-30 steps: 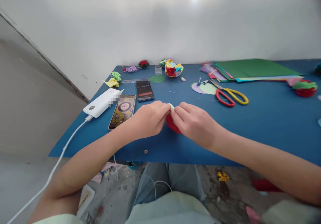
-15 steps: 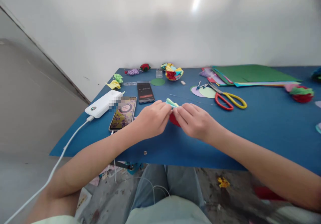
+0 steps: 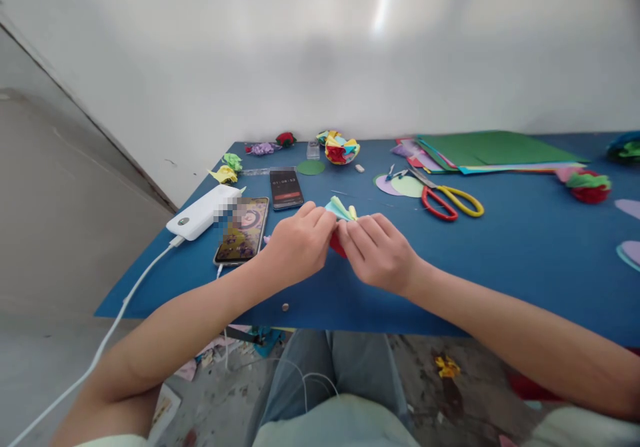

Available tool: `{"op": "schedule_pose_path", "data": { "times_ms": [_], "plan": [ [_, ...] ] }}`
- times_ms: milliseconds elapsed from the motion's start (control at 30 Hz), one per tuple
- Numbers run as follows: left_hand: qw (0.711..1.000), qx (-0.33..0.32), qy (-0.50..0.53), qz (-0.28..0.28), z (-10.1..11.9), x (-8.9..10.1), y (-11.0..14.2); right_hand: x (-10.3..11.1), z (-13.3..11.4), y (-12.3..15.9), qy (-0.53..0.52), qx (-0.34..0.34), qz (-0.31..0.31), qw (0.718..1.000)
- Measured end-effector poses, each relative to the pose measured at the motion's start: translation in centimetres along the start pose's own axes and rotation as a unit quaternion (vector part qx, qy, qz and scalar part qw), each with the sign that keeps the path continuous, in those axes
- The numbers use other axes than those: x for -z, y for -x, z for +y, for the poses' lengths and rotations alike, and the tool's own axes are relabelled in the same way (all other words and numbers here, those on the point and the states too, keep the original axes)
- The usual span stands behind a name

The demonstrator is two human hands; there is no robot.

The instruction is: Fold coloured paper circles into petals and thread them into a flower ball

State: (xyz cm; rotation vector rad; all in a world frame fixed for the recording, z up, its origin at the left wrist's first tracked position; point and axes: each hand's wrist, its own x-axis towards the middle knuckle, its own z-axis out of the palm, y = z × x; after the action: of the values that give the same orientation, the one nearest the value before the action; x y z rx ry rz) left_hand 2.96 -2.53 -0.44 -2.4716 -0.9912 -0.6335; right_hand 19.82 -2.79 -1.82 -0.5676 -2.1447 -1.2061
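Note:
Over the blue table, my left hand (image 3: 306,239) and my right hand (image 3: 379,249) pinch a small folded paper piece (image 3: 339,209) between them, fingers closed. Light blue and pale yellow-green folds of it fan out above my fingertips. Red paper (image 3: 337,243) shows below, between the hands, and its lower part is mostly hidden by my right fingers. Beyond the hands lie red-and-yellow-handled scissors (image 3: 453,201), beside lilac and pale green paper circles (image 3: 407,186). A multicoloured paper flower (image 3: 342,149) sits at the back.
To the left are a white power bank (image 3: 203,212) with a cable, a phone (image 3: 243,232) and a second phone with a timer (image 3: 287,189). Coloured paper sheets (image 3: 495,148) are stacked at the back right. A red and green paper flower (image 3: 590,187) lies far right.
The folds of the paper piece have spread wider above my fingers, showing more light blue. Both hands stay close together on it. The view has shifted slightly.

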Motion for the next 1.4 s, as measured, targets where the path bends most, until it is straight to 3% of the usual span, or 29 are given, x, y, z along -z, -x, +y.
{"op": "schedule_pose_path", "data": {
  "times_ms": [133,233,300,367,567,700,967,1033,1100,1133,1167,1233,1333,1367,1400],
  "plan": [
    [0.994,-0.066,-0.079,0.039,-0.4,-0.5,-0.1,-0.3,0.4,0.3,-0.141,-0.074,-0.061,0.985],
    [0.978,-0.159,-0.121,0.054,-0.8,-0.4,-0.2,-0.4,1.0,0.6,-0.331,-0.177,-0.101,0.921],
    [0.967,-0.213,-0.128,0.059,-1.1,-0.1,-0.2,-0.4,1.5,0.7,-0.413,-0.206,-0.115,0.879],
    [0.963,-0.235,-0.119,0.060,-1.3,0.1,-0.2,-0.4,1.7,0.7,-0.434,-0.197,-0.106,0.873],
    [0.993,-0.107,-0.046,0.007,-0.9,0.3,-0.3,-1.0,1.4,1.2,-0.356,-0.145,-0.030,0.923],
    [0.995,-0.087,-0.050,-0.012,-0.7,0.2,-0.4,-1.1,1.3,1.2,-0.283,-0.109,-0.036,0.952],
    [0.952,-0.247,-0.168,0.063,-1.3,0.3,0.1,-1.3,1.8,1.3,-0.399,-0.167,-0.063,0.899],
    [0.966,-0.213,-0.105,0.104,-1.2,0.3,0.2,-1.2,1.8,1.2,-0.414,-0.185,-0.034,0.891],
    [0.983,-0.070,0.044,0.161,-1.0,0.3,0.2,-1.1,1.9,1.1,-0.428,-0.226,0.010,0.875],
    [0.973,0.028,0.144,0.179,-0.9,0.3,0.1,-1.1,1.9,1.0,-0.434,-0.250,0.030,0.865],
    [0.944,0.121,0.251,0.178,-0.8,0.3,-0.1,-1.0,1.9,0.9,-0.437,-0.275,0.044,0.855],
    [0.844,0.253,0.460,0.107,-0.7,0.3,-0.5,-0.8,1.8,0.6,-0.445,-0.312,0.058,0.837],
    [0.660,0.318,0.679,-0.052,-0.6,0.1,-0.9,-0.5,1.7,0.4,-0.473,-0.319,0.057,0.819],
    [0.614,0.320,0.716,-0.086,-0.6,0.0,-0.9,-0.5,1.7,0.4,-0.483,-0.315,0.060,0.815],
    [0.587,0.316,0.738,-0.102,-0.6,-0.1,-1.0,-0.5,1.6,0.4,-0.490,-0.312,0.064,0.811]
  ]
}}
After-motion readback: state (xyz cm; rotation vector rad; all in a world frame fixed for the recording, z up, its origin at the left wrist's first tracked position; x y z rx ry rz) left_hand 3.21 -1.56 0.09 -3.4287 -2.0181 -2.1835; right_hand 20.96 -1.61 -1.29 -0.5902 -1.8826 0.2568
